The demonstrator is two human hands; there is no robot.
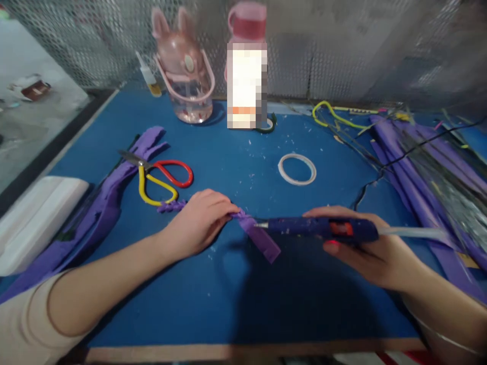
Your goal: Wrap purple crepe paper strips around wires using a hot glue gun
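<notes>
My left hand (201,220) pinches a twisted purple strip (258,237) between thumb and fingers. The strip's knobbly end sticks out left of the hand, and its flat loose end slants down to the right. In my right hand (373,258) lies a dark blue hot glue gun (319,228) with a clear glue stick at its back. The gun's metal nozzle is at the strip, just right of my left fingers; whether it touches I cannot tell. Scissors (163,177) with one red and one yellow handle lie open beyond my left hand.
Purple strips (95,208) lie at the left beside a white packet (41,218). More purple material (403,157) and a dark cable (365,192) are at the right. A white ring (282,170), a pink-topped bottle (249,28), a rabbit-eared bottle (192,101) and a small dropper bottle (149,78) stand farther back.
</notes>
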